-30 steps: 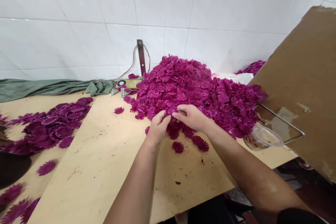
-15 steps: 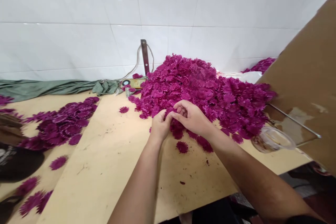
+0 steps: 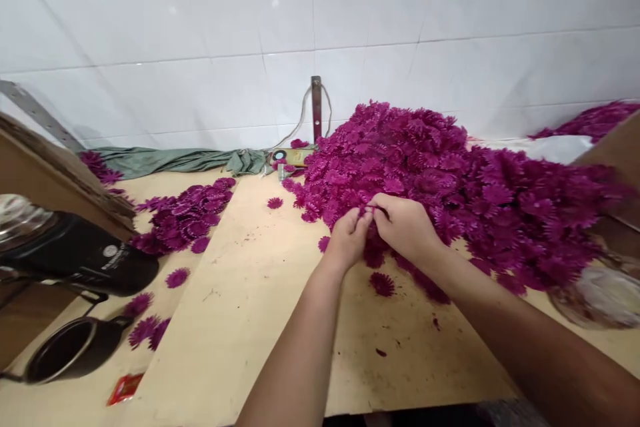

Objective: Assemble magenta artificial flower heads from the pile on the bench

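Note:
My left hand (image 3: pixel 349 239) and my right hand (image 3: pixel 407 225) meet at the fingertips, just in front of a big heap of magenta flower heads (image 3: pixel 395 153). Both are closed in a pinch. A bit of magenta shows between the fingers, apparently one of the flower heads, though most of it is hidden. Below the hands, a single flower head (image 3: pixel 383 284) lies loose on the board (image 3: pixel 270 320).
A smaller flower pile (image 3: pixel 185 217) lies to the left. Beside it are a black thermos (image 3: pixel 95 250), a dark mug (image 3: pixel 75 350) and a red packet (image 3: pixel 125 389). A green cloth (image 3: pixel 170 160) runs along the wall. A clear plastic tub (image 3: pixel 600 297) stands at the right.
My view has turned left, bringing the thermos, mug and red packet into sight. My hands stay together before the heap, and the right fingers have drawn in tighter.

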The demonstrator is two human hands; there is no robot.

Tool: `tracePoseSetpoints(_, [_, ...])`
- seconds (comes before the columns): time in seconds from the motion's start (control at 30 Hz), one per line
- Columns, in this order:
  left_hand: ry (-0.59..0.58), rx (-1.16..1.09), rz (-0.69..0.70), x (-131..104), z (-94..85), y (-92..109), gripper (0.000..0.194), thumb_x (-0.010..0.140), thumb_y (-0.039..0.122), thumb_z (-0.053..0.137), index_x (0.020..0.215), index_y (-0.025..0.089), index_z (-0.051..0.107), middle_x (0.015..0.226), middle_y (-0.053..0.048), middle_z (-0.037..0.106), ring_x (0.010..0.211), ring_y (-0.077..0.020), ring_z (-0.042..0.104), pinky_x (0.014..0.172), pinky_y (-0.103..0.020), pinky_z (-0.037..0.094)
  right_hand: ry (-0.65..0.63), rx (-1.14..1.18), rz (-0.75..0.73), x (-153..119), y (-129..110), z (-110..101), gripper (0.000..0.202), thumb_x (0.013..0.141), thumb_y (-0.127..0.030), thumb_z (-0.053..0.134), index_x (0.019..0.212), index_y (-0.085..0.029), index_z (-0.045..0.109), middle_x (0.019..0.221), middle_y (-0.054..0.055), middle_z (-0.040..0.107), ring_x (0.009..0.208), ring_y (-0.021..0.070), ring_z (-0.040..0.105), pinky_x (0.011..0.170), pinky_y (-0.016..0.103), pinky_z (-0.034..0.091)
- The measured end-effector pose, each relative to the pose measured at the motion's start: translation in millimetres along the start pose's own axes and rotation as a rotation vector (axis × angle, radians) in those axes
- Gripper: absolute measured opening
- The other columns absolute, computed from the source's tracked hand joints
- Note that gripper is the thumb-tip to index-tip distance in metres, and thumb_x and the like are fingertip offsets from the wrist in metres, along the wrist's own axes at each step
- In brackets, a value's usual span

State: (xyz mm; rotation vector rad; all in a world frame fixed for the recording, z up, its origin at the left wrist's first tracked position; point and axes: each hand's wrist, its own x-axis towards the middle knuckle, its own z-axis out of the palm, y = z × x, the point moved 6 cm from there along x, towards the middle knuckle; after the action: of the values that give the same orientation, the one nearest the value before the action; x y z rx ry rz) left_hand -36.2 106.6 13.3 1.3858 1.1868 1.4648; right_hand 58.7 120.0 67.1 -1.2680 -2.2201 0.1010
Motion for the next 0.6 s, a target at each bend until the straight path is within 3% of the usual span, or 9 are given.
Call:
tracePoseSetpoints(0.17, [0.006, -0.052, 0.044, 0, -1.2, 6, 0.027, 0.072, 0.04, 0.056, 0.062, 0.019, 0.043, 0.056, 0.005, 0.04, 0.054, -0.0092, 0.037, 0.053, -0.022, 0.033, 0.13, 0.035, 0.157, 18, 10, -6, 0.018, 0.08, -0.024, 0.043, 0.075, -0.019, 0.06, 0.066, 0.003, 0.062, 0.06, 0.0151, 0.053, 0.06, 0.025, 0.034])
tracePoseSetpoints(0.43, [0.081, -0.067, 0.057, 5, -9.2, 2, 0.024, 0.068, 0.039, 0.058, 0.062, 0.019, 0.047, 0.056, 0.005, 0.044, 0.055, -0.01, 0.04, 0.057, -0.023, 0.036, 0.156, 0.139, 0.211, 32, 12, 6, 0.014, 0.079, -0.02, 0.044, 0.075, -0.021, 0.058, 0.07, 0.001, 0.061, 0.066, 0.0154, 0.054, 0.066, 0.026, 0.038])
tracePoseSetpoints(0.5, [0.089, -0.073, 0.051, 2, -11.7, 2, 0.023, 0.068, 0.04, 0.059, 0.066, 0.018, 0.051, 0.059, 0.003, 0.049, 0.059, -0.0109, 0.044, 0.061, -0.024, 0.039, 0.22, 0.142, 0.279, 38, 26, -5, 0.016, 0.079, -0.016, 0.043, 0.075, -0.02, 0.058, 0.072, 0.002, 0.061, 0.069, 0.0158, 0.054, 0.068, 0.027, 0.039])
tracePoseSetpoints(0.6, [0.086, -0.113, 0.016, -2, -14.4, 3, 0.027, 0.067, 0.043, 0.059, 0.07, 0.017, 0.054, 0.061, 0.002, 0.052, 0.06, -0.0116, 0.047, 0.062, -0.024, 0.04, 0.359, 0.121, 0.431, 40, 57, -37, 0.019, 0.079, -0.011, 0.04, 0.078, -0.017, 0.058, 0.075, 0.004, 0.059, 0.073, 0.0169, 0.054, 0.072, 0.031, 0.041])
